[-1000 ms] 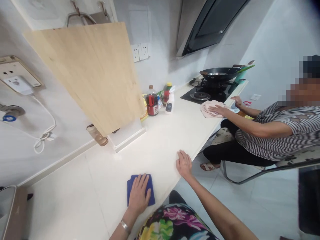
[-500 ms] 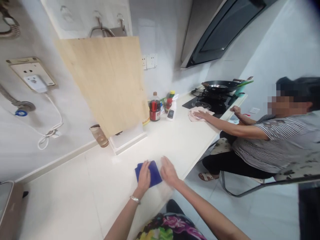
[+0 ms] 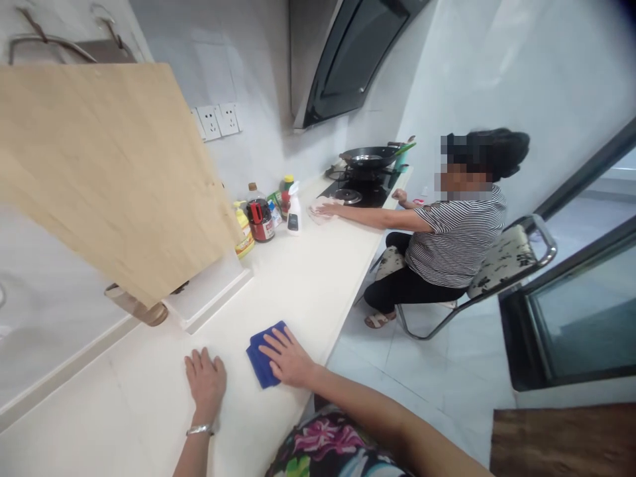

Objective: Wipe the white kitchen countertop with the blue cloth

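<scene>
A folded blue cloth (image 3: 259, 363) lies flat on the white countertop (image 3: 238, 430). My right hand (image 3: 291, 358) rests on its right part, palm down with the fingers spread, pressing on it rather than gripping. To the left of the cloth, my left hand (image 3: 206, 383) lies on the bare counter, fingers stretched out, holding nothing. A silver bracelet (image 3: 199, 430) circles my left wrist.
A seated co-worker (image 3: 452, 238) holds a hand on a pale pink cloth (image 3: 325, 209) by the stove (image 3: 365, 189), which bears a wok (image 3: 370, 158). Bottles, including a white spray bottle (image 3: 293, 215) and a dark sauce bottle (image 3: 260, 215), line the wall. A wooden board (image 3: 124, 172) juts over the counter.
My left hand has left the blue cloth and now lies on the counter to its left. My right hand has come down onto the cloth. The view has turned right.
</scene>
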`<move>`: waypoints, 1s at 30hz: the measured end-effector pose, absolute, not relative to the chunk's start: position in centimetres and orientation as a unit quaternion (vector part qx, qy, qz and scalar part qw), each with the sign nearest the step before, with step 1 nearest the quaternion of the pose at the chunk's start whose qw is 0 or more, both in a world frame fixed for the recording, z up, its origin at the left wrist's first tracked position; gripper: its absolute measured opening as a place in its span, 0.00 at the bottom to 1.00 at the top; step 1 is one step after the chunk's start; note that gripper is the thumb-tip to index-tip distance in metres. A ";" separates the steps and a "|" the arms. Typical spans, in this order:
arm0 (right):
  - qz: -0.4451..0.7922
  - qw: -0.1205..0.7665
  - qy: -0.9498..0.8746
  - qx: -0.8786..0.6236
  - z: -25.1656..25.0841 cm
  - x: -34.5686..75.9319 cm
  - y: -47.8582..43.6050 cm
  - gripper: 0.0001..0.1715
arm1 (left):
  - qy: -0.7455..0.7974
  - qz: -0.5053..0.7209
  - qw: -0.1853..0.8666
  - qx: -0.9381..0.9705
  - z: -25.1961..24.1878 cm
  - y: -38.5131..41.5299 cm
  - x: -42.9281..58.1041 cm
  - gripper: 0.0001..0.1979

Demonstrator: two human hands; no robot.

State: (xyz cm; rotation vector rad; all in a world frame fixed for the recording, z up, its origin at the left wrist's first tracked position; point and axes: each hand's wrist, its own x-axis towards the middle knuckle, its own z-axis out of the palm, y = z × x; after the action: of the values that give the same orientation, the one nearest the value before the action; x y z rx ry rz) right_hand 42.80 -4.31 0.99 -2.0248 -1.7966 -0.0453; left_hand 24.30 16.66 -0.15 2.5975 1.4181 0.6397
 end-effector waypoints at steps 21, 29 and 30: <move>-0.039 0.068 -0.307 -0.948 1.1 60.8 -6.3 0.35 | 0.501 0.161 0.014 0.850 0.7 15.7 27.4 0.31; -0.007 0.058 -0.368 -0.928 1.2 53.0 -1.0 0.37 | 0.498 0.173 0.013 0.849 0.6 15.8 27.5 0.31; -0.004 0.063 -0.394 -0.917 1.4 51.5 -0.7 0.37 | 0.498 0.174 0.014 0.849 0.5 15.9 27.5 0.31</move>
State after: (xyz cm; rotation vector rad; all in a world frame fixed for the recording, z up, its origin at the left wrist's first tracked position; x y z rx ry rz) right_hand 51.53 -0.70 1.40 -2.7711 -1.1904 -0.0110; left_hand 27.53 15.86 0.54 2.6439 1.5516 0.5401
